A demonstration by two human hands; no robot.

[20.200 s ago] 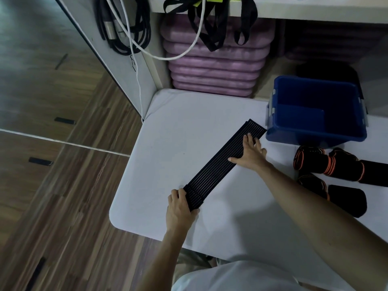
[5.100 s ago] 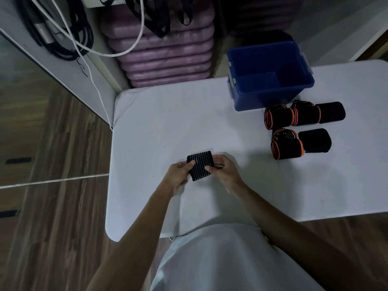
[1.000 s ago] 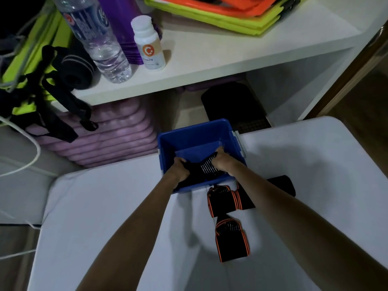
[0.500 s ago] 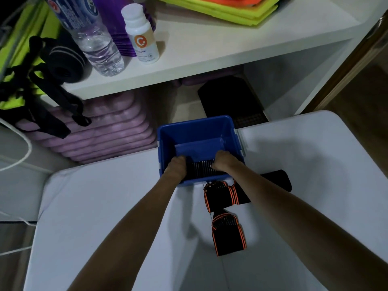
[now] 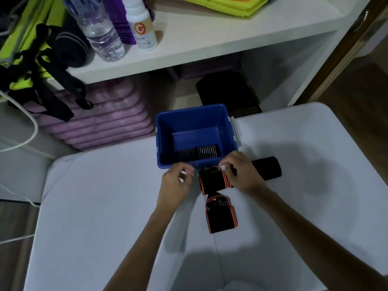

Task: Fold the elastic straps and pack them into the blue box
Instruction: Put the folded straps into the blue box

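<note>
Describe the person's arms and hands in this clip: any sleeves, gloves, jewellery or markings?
Both forearms are bare up to the frame edge, with no sleeves in view. The left hand and right hand wear no gloves; no watch, ring or bracelet shows. Light, pale-looking nails catch the light on both hands. A white garment shows at the bottom edge.

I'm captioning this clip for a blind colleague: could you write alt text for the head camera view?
A folded black elastic strap lies inside the blue box on a white table. Just in front of the box, the right hand rests on an orange-edged rolled strap, the left hand beside it; another rolled strap lies nearer.
</note>
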